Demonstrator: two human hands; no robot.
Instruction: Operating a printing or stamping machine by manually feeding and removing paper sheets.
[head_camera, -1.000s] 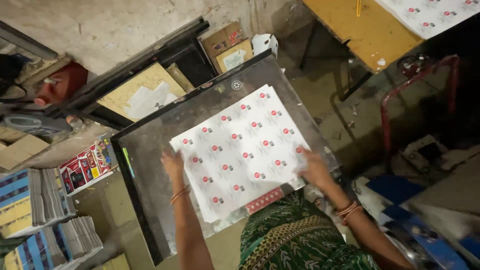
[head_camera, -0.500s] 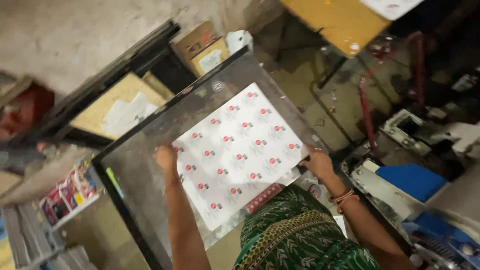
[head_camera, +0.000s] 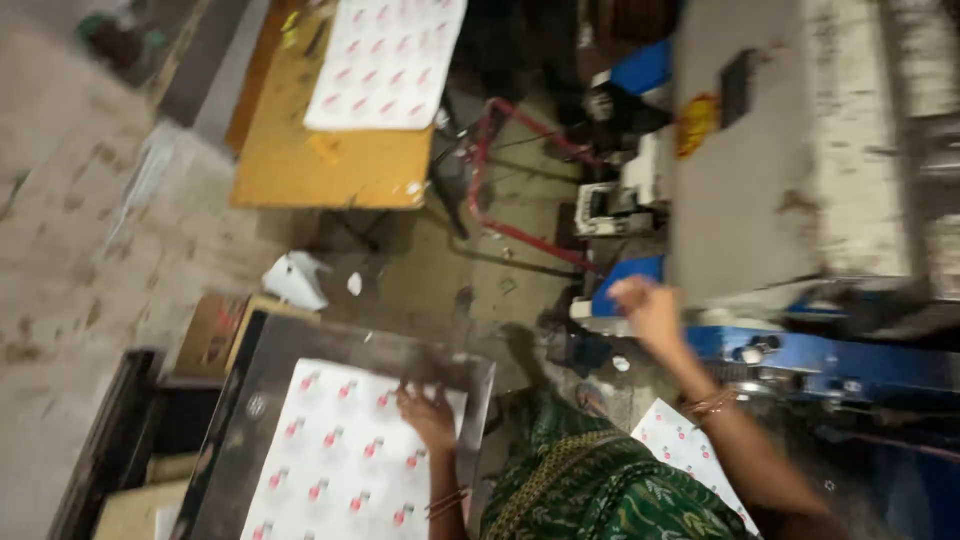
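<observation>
My left hand (head_camera: 430, 415) lies flat, fingers spread, on the near right edge of a white sheet printed with small red motifs (head_camera: 335, 465). The sheet rests on a dark grey metal plate (head_camera: 275, 345). My right hand (head_camera: 648, 312) is raised off the sheet, out to the right, close to a blue machine part (head_camera: 830, 362) and the big grey machine (head_camera: 755, 160). It is blurred and its fingers look curled. A second printed sheet (head_camera: 690, 452) shows under my right forearm. Green patterned clothing (head_camera: 600, 490) fills the bottom centre.
A yellow table (head_camera: 330, 165) at the top carries another printed sheet (head_camera: 385, 60). A red metal frame (head_camera: 500, 170) stands between it and the machine. Crumpled white paper (head_camera: 295, 280) and a cardboard box (head_camera: 205, 335) lie on the floor beyond the plate.
My view has swung round to the right. My right hand left the sheet's edge and rose toward the machine. My left hand stays on the sheet.
</observation>
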